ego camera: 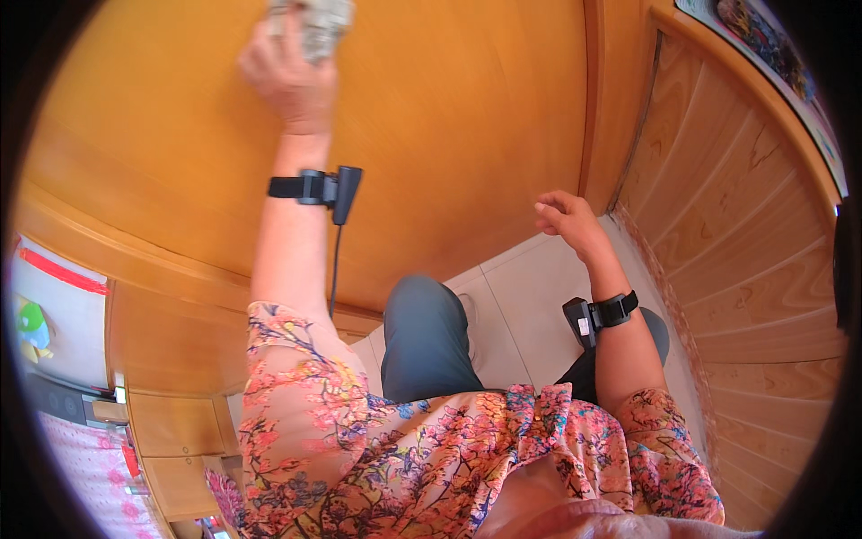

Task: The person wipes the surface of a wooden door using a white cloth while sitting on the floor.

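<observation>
My left hand reaches far forward and grips a crumpled greyish patterned cloth against a broad orange-brown wooden door panel. The cloth's upper part is cut off by the picture's edge, and the hand is slightly blurred. My right hand is held lower and to the right, in front of the panel's lower right part. Its fingers are loosely bent and apart, with nothing in them. A black strap with a small device sits on each forearm.
Pale floor tiles lie below, around my knees. On the right stands wood-grain panelling with a reddish stone-like skirting. At the left are wooden cabinets, a pink-patterned curtain and a white surface with a red strip.
</observation>
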